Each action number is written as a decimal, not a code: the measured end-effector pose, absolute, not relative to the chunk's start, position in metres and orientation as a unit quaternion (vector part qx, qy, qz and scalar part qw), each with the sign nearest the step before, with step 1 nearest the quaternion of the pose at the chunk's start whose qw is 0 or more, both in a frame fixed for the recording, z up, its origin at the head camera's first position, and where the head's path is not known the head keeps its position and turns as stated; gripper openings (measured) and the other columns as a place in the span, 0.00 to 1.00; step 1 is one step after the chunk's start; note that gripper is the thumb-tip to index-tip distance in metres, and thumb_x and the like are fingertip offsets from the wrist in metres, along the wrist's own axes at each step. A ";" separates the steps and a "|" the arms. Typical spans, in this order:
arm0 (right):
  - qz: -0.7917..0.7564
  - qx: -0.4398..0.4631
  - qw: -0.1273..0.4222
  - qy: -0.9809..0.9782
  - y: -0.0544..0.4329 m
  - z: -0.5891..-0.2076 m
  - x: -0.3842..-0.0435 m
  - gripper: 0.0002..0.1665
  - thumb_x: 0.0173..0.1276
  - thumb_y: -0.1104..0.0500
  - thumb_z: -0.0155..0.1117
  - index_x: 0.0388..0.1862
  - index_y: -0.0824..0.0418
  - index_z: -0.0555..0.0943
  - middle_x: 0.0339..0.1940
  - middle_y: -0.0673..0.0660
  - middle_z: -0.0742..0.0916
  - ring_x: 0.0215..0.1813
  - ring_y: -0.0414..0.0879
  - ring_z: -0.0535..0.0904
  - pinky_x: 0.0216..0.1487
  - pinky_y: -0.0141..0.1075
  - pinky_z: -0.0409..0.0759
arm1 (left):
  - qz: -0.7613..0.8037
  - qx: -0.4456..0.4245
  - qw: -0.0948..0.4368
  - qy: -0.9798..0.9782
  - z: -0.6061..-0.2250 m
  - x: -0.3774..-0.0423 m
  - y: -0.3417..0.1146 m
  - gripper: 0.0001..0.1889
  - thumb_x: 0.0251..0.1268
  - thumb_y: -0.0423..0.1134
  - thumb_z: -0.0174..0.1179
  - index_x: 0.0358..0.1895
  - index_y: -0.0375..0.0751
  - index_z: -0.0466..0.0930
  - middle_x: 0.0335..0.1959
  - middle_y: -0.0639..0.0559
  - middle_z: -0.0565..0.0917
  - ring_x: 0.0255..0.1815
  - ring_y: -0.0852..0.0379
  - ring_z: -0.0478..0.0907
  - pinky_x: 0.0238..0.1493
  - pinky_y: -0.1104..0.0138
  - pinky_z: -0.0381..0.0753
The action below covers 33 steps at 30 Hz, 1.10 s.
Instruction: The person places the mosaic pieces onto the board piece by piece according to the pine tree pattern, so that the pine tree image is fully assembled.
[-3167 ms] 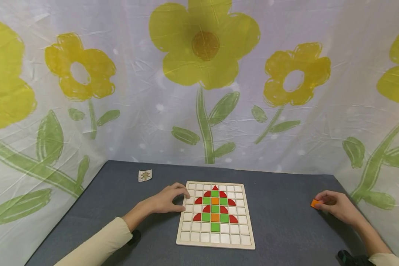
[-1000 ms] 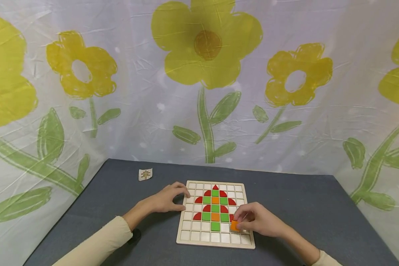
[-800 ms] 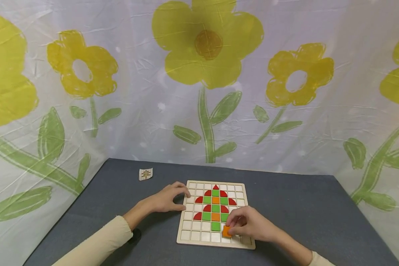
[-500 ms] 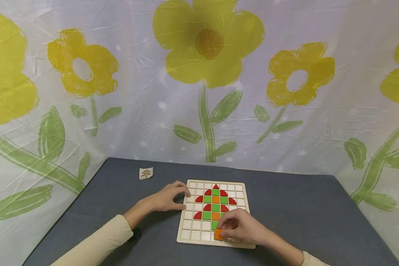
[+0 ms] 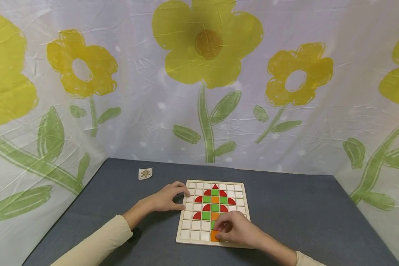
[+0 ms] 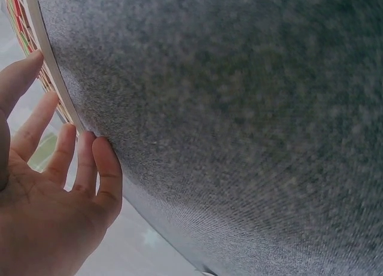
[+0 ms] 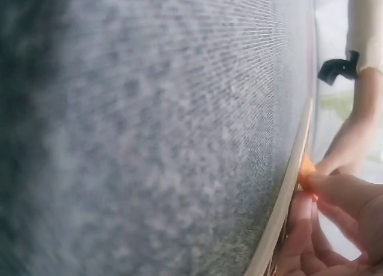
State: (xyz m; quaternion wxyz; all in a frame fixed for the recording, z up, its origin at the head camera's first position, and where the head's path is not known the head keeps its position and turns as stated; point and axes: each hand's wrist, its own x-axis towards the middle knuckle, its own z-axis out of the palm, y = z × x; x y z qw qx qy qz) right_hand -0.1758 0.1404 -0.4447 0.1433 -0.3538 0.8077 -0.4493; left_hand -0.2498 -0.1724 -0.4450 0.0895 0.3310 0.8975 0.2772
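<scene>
A pale wooden grid board lies on the table, with red, green and orange tiles forming a tree shape among white cells. My right hand pinches an orange square tile between thumb and fingers at the bottom row, straight below the green trunk tile. The hand covers the board's lower right part. In the right wrist view the orange tile is right at the board's surface. My left hand rests with spread, relaxed fingers at the board's left edge; its fingertips touch the rim in the left wrist view.
A small printed card with a grid pattern lies on the dark grey table, behind and left of the board. A flower-patterned curtain encloses the table's back and sides.
From far right on the table, my right hand has carried the orange tile left over the board to the bottom row, below the green trunk tile. My left hand has stayed at the board's edge.
</scene>
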 end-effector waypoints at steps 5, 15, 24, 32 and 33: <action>-0.437 -0.365 0.126 0.812 0.140 -0.446 -0.174 0.06 0.63 0.67 0.76 0.36 0.58 0.87 0.30 0.43 0.85 0.30 0.35 0.81 0.35 0.31 0.81 | 0.275 0.337 0.085 0.897 -0.445 -0.250 -0.172 0.17 0.66 0.41 0.71 0.55 0.44 0.81 0.63 0.41 0.70 0.66 0.37 0.67 0.63 0.39 0.64; -0.426 -0.379 0.102 0.816 0.141 -0.447 -0.173 0.07 0.61 0.67 0.77 0.34 0.58 0.87 0.27 0.42 0.84 0.28 0.32 0.79 0.31 0.30 0.80 | 0.273 0.340 0.085 0.896 -0.445 -0.251 -0.170 0.17 0.66 0.41 0.71 0.55 0.44 0.81 0.63 0.41 0.70 0.66 0.37 0.67 0.62 0.39 0.65; -0.445 -0.360 0.109 0.812 0.167 -0.444 -0.173 0.05 0.66 0.65 0.74 0.38 0.57 0.88 0.33 0.46 0.86 0.32 0.38 0.79 0.32 0.32 0.80 | 0.271 0.345 0.095 0.893 -0.444 -0.243 -0.170 0.20 0.67 0.42 0.70 0.58 0.41 0.78 0.64 0.41 0.69 0.67 0.38 0.66 0.65 0.39 0.61; -0.466 -0.301 0.085 0.828 0.221 -0.437 -0.175 0.04 0.67 0.64 0.73 0.40 0.59 0.87 0.36 0.52 0.87 0.34 0.43 0.82 0.33 0.36 0.82 | 0.273 0.340 0.080 0.897 -0.437 -0.232 -0.179 0.24 0.68 0.45 0.69 0.63 0.40 0.76 0.65 0.44 0.69 0.67 0.39 0.66 0.62 0.41 0.67; -0.463 -0.291 0.080 0.833 0.228 -0.436 -0.175 0.05 0.68 0.62 0.73 0.41 0.59 0.87 0.35 0.51 0.87 0.33 0.44 0.82 0.33 0.36 0.82 | 0.272 0.340 0.079 0.896 -0.436 -0.231 -0.180 0.25 0.68 0.45 0.69 0.63 0.40 0.76 0.65 0.44 0.69 0.67 0.39 0.66 0.63 0.41 0.67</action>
